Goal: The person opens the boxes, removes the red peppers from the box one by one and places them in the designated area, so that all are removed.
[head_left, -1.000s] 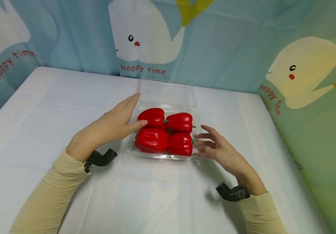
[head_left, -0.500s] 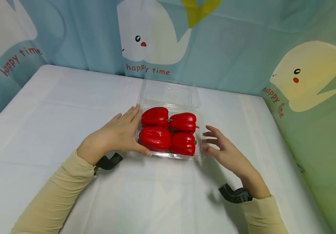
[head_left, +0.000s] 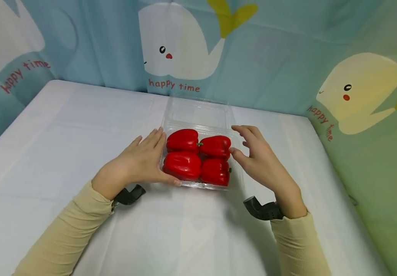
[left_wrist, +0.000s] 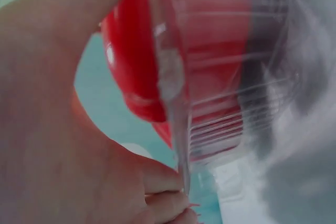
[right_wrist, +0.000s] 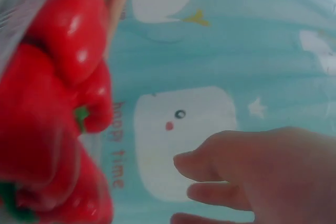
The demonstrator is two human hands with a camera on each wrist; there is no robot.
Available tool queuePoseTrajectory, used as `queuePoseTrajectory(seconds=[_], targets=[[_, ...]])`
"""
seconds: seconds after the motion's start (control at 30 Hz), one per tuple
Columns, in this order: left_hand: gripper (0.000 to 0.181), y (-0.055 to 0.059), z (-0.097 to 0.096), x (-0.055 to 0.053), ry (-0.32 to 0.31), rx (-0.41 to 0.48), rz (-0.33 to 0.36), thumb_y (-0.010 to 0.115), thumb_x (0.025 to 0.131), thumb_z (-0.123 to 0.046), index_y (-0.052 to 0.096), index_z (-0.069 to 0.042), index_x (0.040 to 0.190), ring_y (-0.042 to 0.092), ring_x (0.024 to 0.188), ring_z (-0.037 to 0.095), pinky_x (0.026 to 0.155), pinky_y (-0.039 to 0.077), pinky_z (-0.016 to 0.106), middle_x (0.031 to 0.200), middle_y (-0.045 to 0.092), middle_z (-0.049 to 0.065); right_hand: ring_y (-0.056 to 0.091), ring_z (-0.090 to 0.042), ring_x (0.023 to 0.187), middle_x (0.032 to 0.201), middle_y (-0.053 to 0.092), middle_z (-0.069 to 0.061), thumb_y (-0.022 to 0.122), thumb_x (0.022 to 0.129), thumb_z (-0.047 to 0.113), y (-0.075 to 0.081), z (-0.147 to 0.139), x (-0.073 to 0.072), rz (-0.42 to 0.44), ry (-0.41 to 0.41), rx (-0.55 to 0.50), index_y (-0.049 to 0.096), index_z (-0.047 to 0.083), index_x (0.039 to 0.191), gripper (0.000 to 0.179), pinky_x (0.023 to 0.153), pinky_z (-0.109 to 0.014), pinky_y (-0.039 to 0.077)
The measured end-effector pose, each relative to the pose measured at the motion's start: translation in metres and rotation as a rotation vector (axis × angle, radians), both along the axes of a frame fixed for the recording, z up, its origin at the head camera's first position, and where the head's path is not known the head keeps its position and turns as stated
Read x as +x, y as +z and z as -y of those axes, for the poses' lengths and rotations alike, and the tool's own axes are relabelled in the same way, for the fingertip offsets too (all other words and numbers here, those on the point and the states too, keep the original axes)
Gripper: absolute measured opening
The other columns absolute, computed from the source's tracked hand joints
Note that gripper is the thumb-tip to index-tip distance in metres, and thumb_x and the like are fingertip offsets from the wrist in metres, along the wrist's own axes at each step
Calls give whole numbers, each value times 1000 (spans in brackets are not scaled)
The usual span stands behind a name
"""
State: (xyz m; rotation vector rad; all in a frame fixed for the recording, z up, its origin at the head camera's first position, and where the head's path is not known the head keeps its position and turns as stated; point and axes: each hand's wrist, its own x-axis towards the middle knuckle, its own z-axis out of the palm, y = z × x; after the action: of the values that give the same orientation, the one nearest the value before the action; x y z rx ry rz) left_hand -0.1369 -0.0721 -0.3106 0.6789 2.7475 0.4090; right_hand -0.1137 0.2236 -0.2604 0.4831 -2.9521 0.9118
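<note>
Several red bell peppers point(head_left: 182, 166) with green stems lie in two rows in a clear plastic clamshell box point(head_left: 203, 186). Its transparent lid point(head_left: 198, 114) is folded back, flat toward the curtain. My left hand point(head_left: 136, 163) rests along the box's left side with fingers extended and the thumb at the front edge. In the left wrist view its fingertips point(left_wrist: 168, 205) are right at the rim. My right hand point(head_left: 262, 161) hovers over the right side, thumb and index finger apart, near the back right pepper point(head_left: 215, 146). Nothing is held in it.
A white cloth covers the table point(head_left: 170, 237). Behind it hangs a blue curtain point(head_left: 270, 57) with whale prints, turning greenish along the right side. Black camera mounts point(head_left: 262, 209) are worn on both wrists.
My left hand has drawn back from over the peppers to the box's left edge, its thumb now at the front rim. My right hand has risen from the box's right side and moved farther back.
</note>
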Motion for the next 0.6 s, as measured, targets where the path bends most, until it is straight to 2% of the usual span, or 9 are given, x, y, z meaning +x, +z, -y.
queuePoseTrajectory(seconds=[0.13, 0.23, 0.47, 0.6], targets=[[136, -4, -3, 1, 16, -14, -15, 61, 67, -87, 9, 0, 158, 6, 156, 34, 122, 11, 62, 168, 4, 15, 48, -28, 125, 145, 45, -7, 56, 98, 16, 0, 12, -8, -28, 31, 16, 47, 10, 145, 48, 103, -51, 44], [137, -4, -7, 2, 17, -26, -18, 63, 66, -86, 8, 1, 158, 6, 156, 33, 122, 11, 62, 167, 3, 16, 46, -25, 131, 143, 47, -6, 58, 97, 15, -4, 15, -12, -27, 45, 13, 50, 8, 142, 46, 107, -50, 42], [139, -4, -9, 2, 32, -21, -3, 65, 65, -85, 8, 1, 158, 6, 155, 34, 121, 12, 63, 167, 3, 16, 47, -33, 128, 137, 51, -15, 63, 92, 6, -31, 16, -29, -39, 129, 102, 57, -1, 132, 40, 107, -48, 45], [139, -4, -8, 1, 37, -24, 19, 66, 65, -84, 6, 1, 158, 5, 155, 34, 121, 11, 64, 168, 2, 16, 46, -36, 129, 137, 51, -18, 66, 91, 5, -38, 16, -36, -21, 149, 124, 59, -1, 130, 39, 109, -50, 43]])
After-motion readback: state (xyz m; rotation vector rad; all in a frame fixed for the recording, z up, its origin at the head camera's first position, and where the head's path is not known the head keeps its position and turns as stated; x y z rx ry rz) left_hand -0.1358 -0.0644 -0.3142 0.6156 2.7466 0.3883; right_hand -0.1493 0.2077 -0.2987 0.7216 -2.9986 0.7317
